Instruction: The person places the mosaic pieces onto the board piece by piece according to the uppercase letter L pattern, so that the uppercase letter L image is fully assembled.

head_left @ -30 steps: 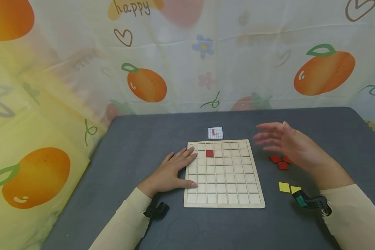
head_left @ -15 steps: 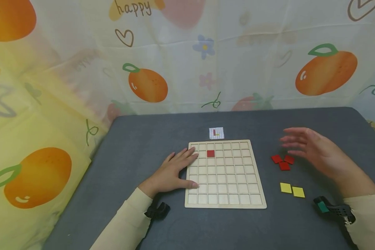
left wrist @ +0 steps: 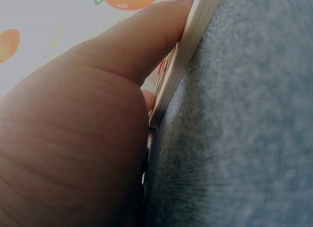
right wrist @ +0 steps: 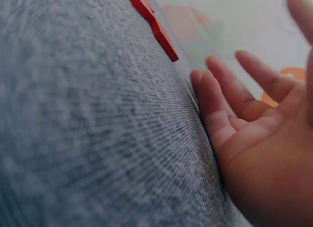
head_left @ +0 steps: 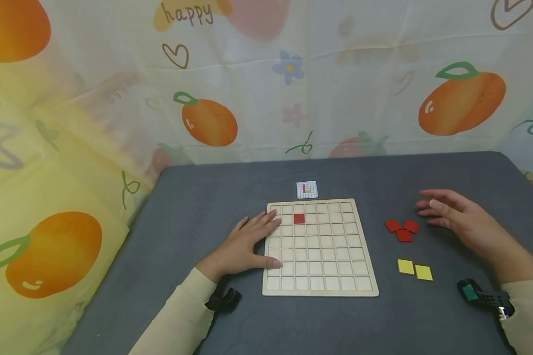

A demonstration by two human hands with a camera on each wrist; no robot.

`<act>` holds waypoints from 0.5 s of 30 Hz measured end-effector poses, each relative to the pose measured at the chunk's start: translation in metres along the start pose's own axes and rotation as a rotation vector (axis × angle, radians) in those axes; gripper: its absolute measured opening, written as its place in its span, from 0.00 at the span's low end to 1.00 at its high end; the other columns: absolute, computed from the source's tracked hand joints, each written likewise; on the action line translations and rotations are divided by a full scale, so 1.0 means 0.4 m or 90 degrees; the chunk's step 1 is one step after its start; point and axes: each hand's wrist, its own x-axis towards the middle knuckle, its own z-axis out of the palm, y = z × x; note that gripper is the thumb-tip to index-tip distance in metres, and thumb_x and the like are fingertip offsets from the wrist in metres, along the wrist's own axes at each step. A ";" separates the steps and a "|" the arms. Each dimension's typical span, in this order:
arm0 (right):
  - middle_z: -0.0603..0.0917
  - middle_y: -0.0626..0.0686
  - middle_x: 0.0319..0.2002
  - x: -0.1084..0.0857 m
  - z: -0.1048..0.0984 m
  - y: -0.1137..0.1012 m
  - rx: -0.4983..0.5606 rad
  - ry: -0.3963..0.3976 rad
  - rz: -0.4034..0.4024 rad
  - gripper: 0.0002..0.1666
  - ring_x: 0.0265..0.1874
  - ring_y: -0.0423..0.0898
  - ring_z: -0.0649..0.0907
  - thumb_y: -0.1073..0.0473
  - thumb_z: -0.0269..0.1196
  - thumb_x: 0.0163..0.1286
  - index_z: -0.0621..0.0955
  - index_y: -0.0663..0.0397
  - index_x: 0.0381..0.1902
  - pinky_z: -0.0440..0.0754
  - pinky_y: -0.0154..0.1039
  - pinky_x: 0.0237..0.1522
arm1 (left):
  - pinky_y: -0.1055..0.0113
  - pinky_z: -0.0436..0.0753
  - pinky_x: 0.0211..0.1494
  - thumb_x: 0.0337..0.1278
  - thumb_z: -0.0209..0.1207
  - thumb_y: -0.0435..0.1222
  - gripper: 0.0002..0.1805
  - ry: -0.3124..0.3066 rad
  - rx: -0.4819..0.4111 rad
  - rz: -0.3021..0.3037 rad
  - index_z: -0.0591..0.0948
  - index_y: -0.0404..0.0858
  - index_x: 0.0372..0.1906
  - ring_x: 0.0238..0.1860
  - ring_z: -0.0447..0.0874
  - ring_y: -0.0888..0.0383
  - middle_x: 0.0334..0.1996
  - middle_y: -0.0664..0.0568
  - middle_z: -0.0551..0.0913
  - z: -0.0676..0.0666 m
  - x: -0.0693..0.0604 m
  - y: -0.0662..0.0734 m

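The left hand (head_left: 247,245) spreads wide on a pale wooden grid board (head_left: 328,254). The loosely curved, empty right hand (head_left: 468,222) is right of three red square tiles (head_left: 404,236).

Matt nearly everywhere

I read the board (head_left: 324,254) as smooth, matt wood. The tabletop (head_left: 311,325) looks like rough, fine-ribbed cloth (my wrist feeds show the grain best). The curtain (head_left: 257,96) seems thin, creased cloth. The tiles (head_left: 404,236) look matt, the card (head_left: 307,190) papery, the wrist straps (head_left: 489,299) plastic.
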 end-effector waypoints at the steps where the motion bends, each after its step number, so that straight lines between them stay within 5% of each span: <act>1: 0.82 0.39 0.62 -0.001 0.003 0.000 -0.029 0.008 0.013 0.23 0.56 0.33 0.82 0.62 0.53 0.90 0.73 0.52 0.77 0.80 0.25 0.52 | 0.40 0.36 0.83 0.60 0.71 0.69 0.61 0.000 -0.001 -0.002 0.56 0.51 0.90 0.87 0.37 0.55 0.89 0.62 0.45 -0.001 -0.001 0.001; 6: 0.83 0.37 0.58 -0.004 0.012 -0.003 -0.120 0.026 0.053 0.30 0.52 0.29 0.82 0.56 0.63 0.86 0.71 0.63 0.77 0.79 0.23 0.49 | 0.39 0.36 0.83 0.60 0.71 0.68 0.60 0.004 -0.005 -0.002 0.57 0.51 0.90 0.87 0.38 0.55 0.88 0.62 0.45 -0.001 -0.002 0.003; 12: 0.82 0.61 0.62 0.000 0.025 -0.004 -0.176 0.007 0.036 0.32 0.50 0.30 0.81 0.61 0.69 0.81 0.73 0.67 0.75 0.79 0.24 0.47 | 0.39 0.37 0.83 0.60 0.71 0.68 0.60 0.010 -0.003 0.004 0.58 0.51 0.90 0.87 0.38 0.54 0.88 0.61 0.46 0.001 -0.002 0.000; 15: 0.81 0.65 0.63 0.002 0.030 -0.007 -0.228 0.001 0.030 0.32 0.49 0.28 0.79 0.59 0.72 0.78 0.77 0.66 0.73 0.78 0.23 0.45 | 0.39 0.37 0.83 0.61 0.71 0.68 0.60 0.010 -0.001 0.005 0.58 0.50 0.90 0.87 0.39 0.54 0.89 0.61 0.46 0.003 -0.001 -0.001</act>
